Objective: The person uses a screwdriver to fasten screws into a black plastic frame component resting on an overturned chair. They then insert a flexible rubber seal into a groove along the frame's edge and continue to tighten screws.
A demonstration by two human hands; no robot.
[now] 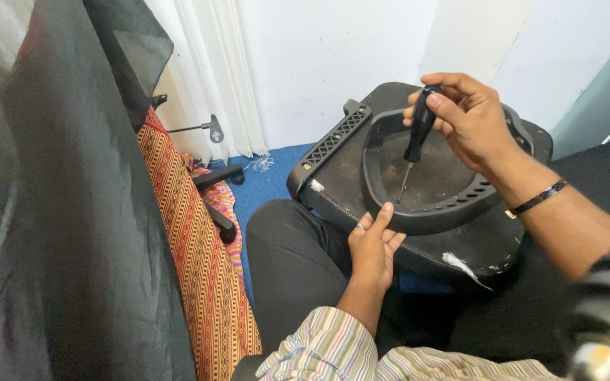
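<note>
I see the right hand [471,116] wrapped closed around the black handle of a screwdriver [418,134], thumb and fingers curled at the top of it, shaft pointing down with the tip touching or nearly touching the inner face of the chair seat [361,176]. The seat is an upturned black shell, tilted, resting on my lap, with a raised curved plastic frame [432,208] on its underside. My left hand [372,250] is pinching the near edge of that frame, fingers closed on the rim, thumb up. The seat looks stiff, bulky and fairly heavy; its rim is the sensible place to hold, since the torn fabric edge [460,264] is soft and would give. The screwdriver is light and rigid, and its smooth handle could slip, so a full wrap suits it. The tip sits just above and right of the left hand, near but apart. Blue floor [270,187] below, patterned cloth [192,240] at left.
</note>
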